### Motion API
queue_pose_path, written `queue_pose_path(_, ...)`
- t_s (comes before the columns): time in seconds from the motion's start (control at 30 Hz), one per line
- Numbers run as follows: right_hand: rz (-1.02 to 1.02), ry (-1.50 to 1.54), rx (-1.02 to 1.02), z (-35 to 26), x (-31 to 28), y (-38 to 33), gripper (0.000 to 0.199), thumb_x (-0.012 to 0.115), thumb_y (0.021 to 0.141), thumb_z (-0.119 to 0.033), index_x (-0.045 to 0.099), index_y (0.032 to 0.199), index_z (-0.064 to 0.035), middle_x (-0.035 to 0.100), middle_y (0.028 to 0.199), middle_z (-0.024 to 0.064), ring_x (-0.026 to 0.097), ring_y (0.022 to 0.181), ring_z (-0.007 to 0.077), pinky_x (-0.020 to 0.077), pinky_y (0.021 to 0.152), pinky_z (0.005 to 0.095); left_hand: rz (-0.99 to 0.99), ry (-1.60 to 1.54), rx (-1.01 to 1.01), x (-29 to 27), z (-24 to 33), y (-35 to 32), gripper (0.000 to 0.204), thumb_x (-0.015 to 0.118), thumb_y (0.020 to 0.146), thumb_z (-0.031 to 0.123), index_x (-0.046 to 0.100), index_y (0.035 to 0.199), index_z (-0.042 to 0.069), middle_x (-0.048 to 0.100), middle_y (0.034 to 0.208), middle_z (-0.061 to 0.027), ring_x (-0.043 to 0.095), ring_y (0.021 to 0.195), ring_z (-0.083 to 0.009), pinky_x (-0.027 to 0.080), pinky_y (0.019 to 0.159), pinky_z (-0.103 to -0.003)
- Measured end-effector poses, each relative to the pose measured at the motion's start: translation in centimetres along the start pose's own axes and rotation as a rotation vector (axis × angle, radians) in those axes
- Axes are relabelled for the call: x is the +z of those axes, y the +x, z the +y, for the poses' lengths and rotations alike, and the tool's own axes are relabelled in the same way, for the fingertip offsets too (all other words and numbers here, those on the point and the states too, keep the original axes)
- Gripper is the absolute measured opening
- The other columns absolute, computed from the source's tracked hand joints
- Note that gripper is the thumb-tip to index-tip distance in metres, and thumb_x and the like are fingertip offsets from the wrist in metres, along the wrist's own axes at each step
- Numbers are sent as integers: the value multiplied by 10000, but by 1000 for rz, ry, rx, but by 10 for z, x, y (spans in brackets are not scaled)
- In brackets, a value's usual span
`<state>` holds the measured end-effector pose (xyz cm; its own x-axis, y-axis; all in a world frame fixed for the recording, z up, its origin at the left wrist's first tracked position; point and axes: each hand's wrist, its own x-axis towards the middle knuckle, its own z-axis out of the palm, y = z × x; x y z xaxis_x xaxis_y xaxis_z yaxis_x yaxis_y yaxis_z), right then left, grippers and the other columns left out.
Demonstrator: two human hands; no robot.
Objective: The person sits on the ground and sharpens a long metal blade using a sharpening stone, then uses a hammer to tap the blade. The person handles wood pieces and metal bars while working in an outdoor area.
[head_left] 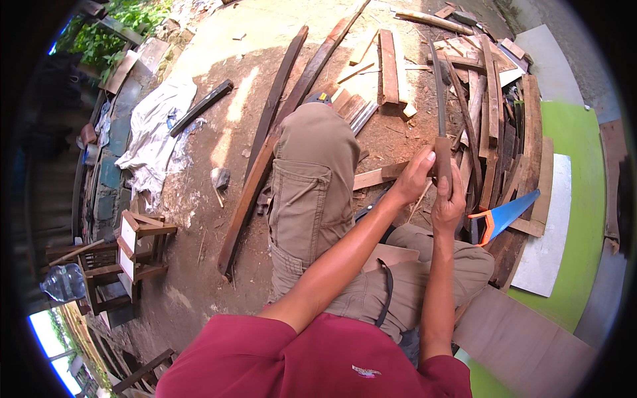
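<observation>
A long, narrow-bladed tool, which looks like a machete, points away from me, its dark blade point(438, 86) seen nearly edge-on. Its brown wooden handle point(443, 156) is between my two hands, above my bent leg. My left hand point(415, 175) grips the handle from its left side, thumb near the top. Lower down, my right hand point(449, 207) closes on the handle from below and the right, with the fingers pointing up along it. The butt end is partly hidden by the hands. Beside my right knee lies a handsaw point(505, 215) with a blue blade and an orange and black grip.
A pile of scrap wood point(491, 119) rises at the right, beside a green panel point(570, 199) and a white board point(547, 232). Long dark planks point(249, 199) lie left of my knee. Farther left are a white cloth point(156, 126), a small wooden stool point(126, 262) and a clear bottle point(64, 282).
</observation>
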<state>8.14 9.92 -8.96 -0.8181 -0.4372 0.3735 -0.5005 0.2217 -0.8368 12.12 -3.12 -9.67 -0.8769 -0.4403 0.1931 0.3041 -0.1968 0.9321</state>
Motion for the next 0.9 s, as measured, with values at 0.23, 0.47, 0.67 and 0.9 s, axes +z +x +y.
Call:
queue_pose_path(0.23,86,131,64,13,3,-8,533,479,1085,-374,572,1352,77,633,1332,256,617,1247,328,492,1037,411,65,375,122,-8,-19,-21,750,650,698,122,457,1407,-29,547,1332,-237,517,1304,-368,397,1120,-414)
queue_pose_path(0.47,65,-182,-128,11,-7,-10,577,519,1057,-450,547,1389,21,620,1355,241,608,1254,402,484,1033,442,74,532,137,-2,-28,-14,574,715,723,7,547,1271,-24,606,1210,-214,598,1159,-399,486,981,-433)
queue_pose_path(0.67,44,-286,-38,12,-17,-19,546,600,1042,-350,491,1429,19,651,1281,236,660,1158,339,520,953,403,-10,556,106,-3,-33,-11,542,786,737,53,583,1239,26,632,1173,-182,623,1111,-385,508,931,-429)
queue_pose_path(0.9,197,63,114,31,-18,-30,481,562,1061,-309,530,1344,79,649,1272,227,683,1112,326,577,932,429,-20,589,180,1,-31,-13,464,764,690,59,596,1122,73,627,1075,-141,603,1079,-368,460,942,-450)
